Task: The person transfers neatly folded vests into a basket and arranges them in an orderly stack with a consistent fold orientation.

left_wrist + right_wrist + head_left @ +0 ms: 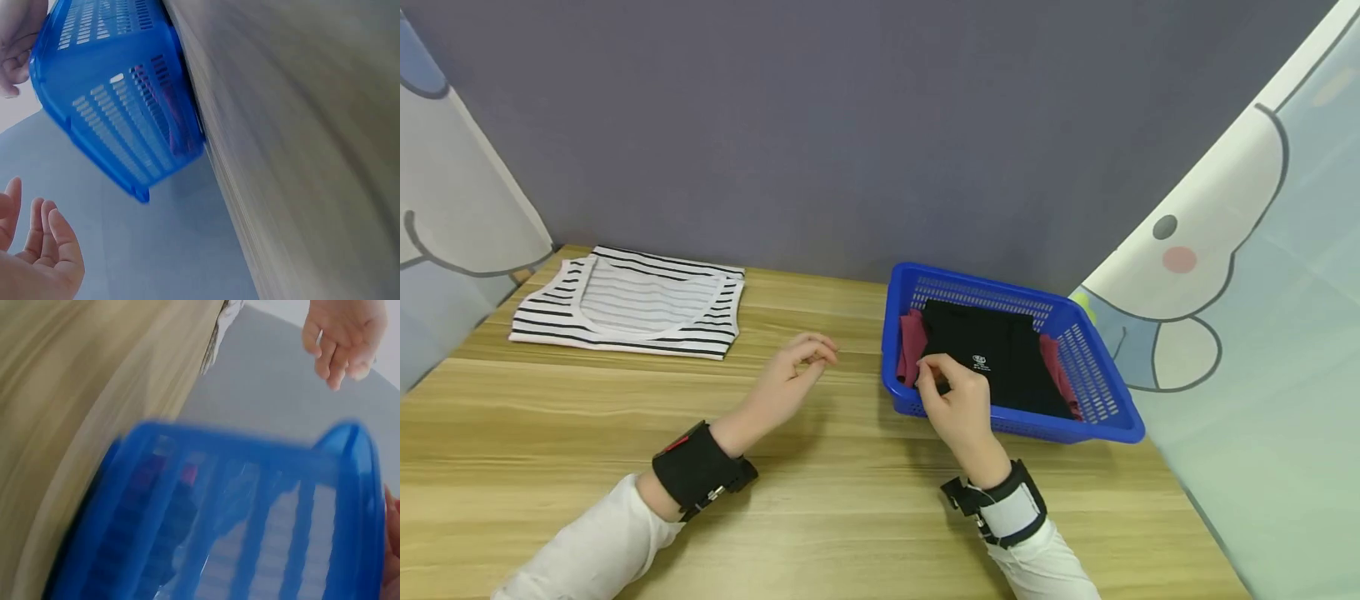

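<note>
My left hand (781,382) hovers above the table between the striped garment and the basket, its fingers loosely bent and holding nothing. Over the front left rim of the blue basket (1045,427) is my right hand (961,407), fingers loosely curled, with nothing visible in them. A folded black garment (1011,354) lies in the basket on top of dark pink cloth (912,346). At the table's back left a white garment with black stripes (546,325) lies folded flat, neckline up. The left wrist view shows the left hand (50,265) apart from the basket (94,119).
The wooden table (842,517) meets a grey partition (775,133) at its back edge. Printed panels with cartoon figures stand at the left (460,192) and right (1262,442). The basket stands at the table's back right, close to the partition.
</note>
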